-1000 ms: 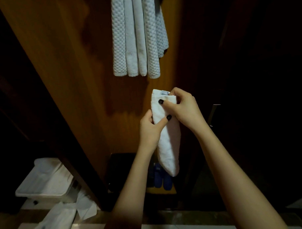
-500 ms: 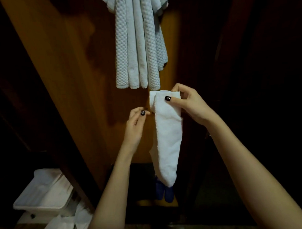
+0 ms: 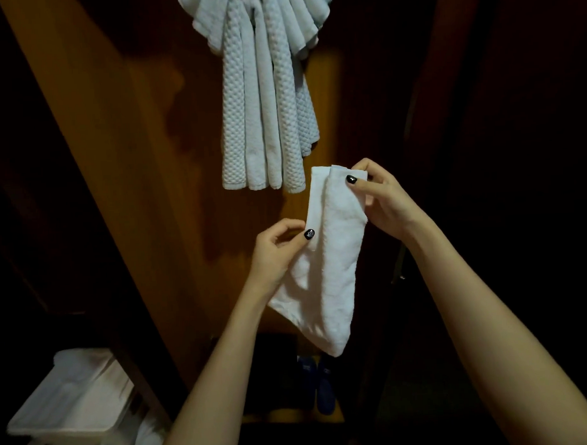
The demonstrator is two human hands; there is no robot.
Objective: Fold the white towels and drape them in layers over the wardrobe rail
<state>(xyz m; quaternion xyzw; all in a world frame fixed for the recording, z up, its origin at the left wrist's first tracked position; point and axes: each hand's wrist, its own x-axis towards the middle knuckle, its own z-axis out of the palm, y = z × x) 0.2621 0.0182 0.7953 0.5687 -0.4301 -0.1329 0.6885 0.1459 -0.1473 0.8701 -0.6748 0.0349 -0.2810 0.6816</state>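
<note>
Through the head camera I am looking at a folded white towel (image 3: 333,261) hanging in the air between the two hands, in front of the brown wardrobe wall (image 3: 133,161).

The right hand (image 3: 381,202) is gripping the towel's top right corner. Its thumb is lying across the front of the cloth and its fingers are curling behind, so the towel is hanging down and to the left of that hand. The left hand (image 3: 276,256) is pinching the towel's left edge lower down, thumb on the front and fingers tucked behind the fold. The cloth is lying just right of it and spilling out below its wrist.

The towel's long axis is running close to upright. Its squared top end is pointing up, just below and to the right of the lower ends of the hung towels (image 3: 265,123). Its narrow rounded tip is pointing down. A loose flap is bulging out to the lower left.

The hung towels are dangling in several overlapping layers from above the top of the frame, so I cannot see what is carrying them.

Below the towel's tip, a pair of blue slippers (image 3: 319,388) is sitting in the dark at the wardrobe's bottom. A white tray (image 3: 69,406) is lying at lower left.
</note>
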